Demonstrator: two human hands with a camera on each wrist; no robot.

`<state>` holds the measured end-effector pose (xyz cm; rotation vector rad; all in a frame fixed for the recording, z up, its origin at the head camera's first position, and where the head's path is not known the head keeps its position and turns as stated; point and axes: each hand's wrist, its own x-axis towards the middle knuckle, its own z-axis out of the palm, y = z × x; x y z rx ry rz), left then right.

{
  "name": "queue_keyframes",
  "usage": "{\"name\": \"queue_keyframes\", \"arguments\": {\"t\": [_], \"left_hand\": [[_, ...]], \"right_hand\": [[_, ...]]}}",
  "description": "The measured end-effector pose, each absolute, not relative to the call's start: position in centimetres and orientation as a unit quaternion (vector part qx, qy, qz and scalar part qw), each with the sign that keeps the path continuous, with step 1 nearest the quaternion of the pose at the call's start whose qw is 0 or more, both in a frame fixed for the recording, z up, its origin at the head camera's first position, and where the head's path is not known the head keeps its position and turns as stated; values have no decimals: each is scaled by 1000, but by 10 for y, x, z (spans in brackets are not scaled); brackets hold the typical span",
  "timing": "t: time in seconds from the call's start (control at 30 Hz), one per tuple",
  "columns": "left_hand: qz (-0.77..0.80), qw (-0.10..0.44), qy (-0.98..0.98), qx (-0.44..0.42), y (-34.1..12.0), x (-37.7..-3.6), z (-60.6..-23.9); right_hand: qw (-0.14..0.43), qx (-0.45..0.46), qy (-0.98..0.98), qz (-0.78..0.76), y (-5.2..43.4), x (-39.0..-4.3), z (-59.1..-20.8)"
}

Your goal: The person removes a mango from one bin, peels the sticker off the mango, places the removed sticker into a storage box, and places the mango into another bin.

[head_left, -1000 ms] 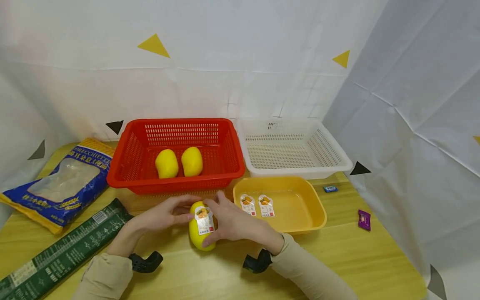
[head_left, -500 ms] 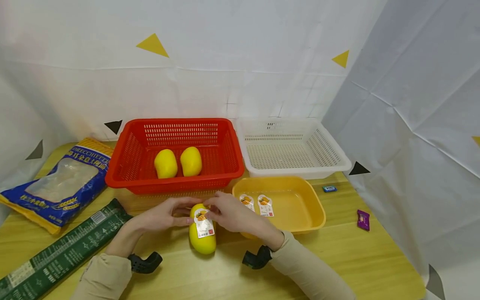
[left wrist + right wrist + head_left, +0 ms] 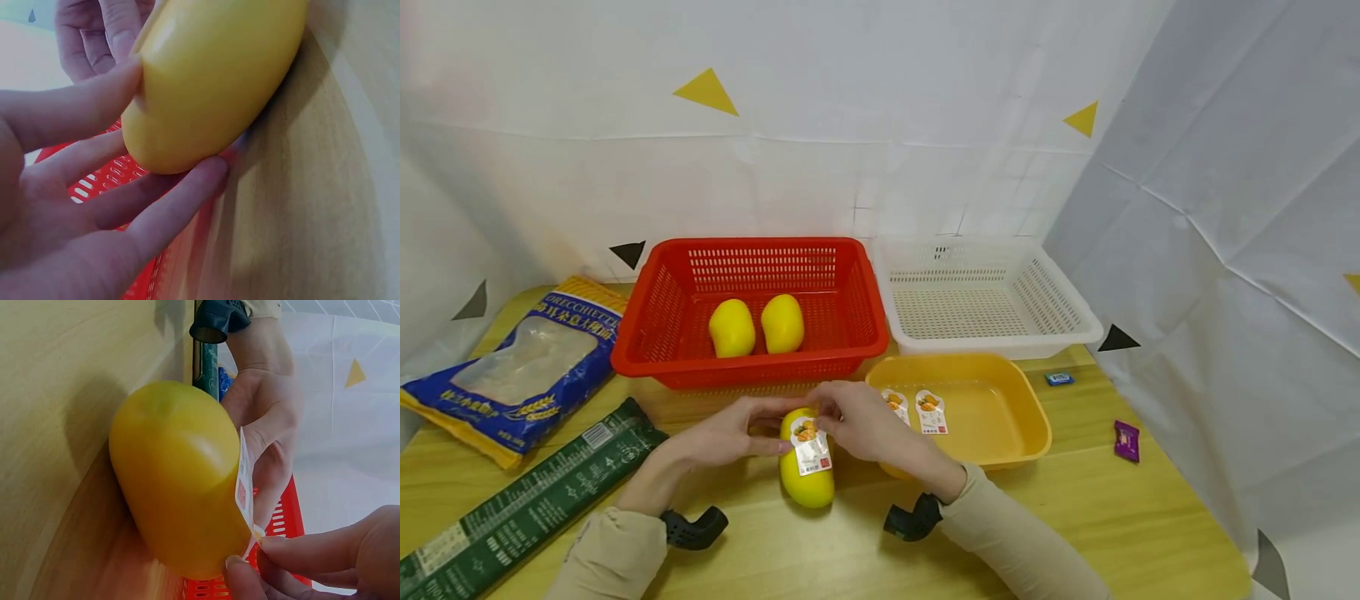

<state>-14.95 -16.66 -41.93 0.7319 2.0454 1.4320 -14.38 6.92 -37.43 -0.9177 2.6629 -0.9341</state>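
Observation:
A yellow mango-shaped fruit (image 3: 806, 475) lies on the wooden table (image 3: 1120, 517) in front of the red basket (image 3: 662, 287). A white sticker label (image 3: 812, 446) with an orange picture sits on its top. My left hand (image 3: 730, 433) holds the fruit's far end from the left, fingers curled round the fruit (image 3: 212, 81). My right hand (image 3: 857, 421) pinches the label's upper edge; in the right wrist view the label (image 3: 242, 487) stands partly lifted off the fruit (image 3: 181, 481).
Two more yellow fruits (image 3: 732, 327) (image 3: 782, 322) lie in the red basket. A white basket (image 3: 1075, 312) stands behind a yellow tray (image 3: 1007, 387) holding two labels (image 3: 931, 411). A blue bag (image 3: 527, 367) and a green packet (image 3: 527, 500) lie left; small wrappers (image 3: 1127, 440) lie right.
My right hand has drawn back from lying over the fruit to its far end and now pinches the label's top edge. The left hand and the fruit have barely shifted.

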Motion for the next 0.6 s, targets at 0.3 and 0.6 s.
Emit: {"name": "queue_keyframes", "arguments": {"t": [0.3,0.6], "left_hand": [[511,253,774,276,-170,-150,-419],[507,253,776,278,-169,-149,-417]], "right_hand": [[61,-317,871,-370,72,-139,-367],[79,-312,848,-421,77,-139,-358]]}}
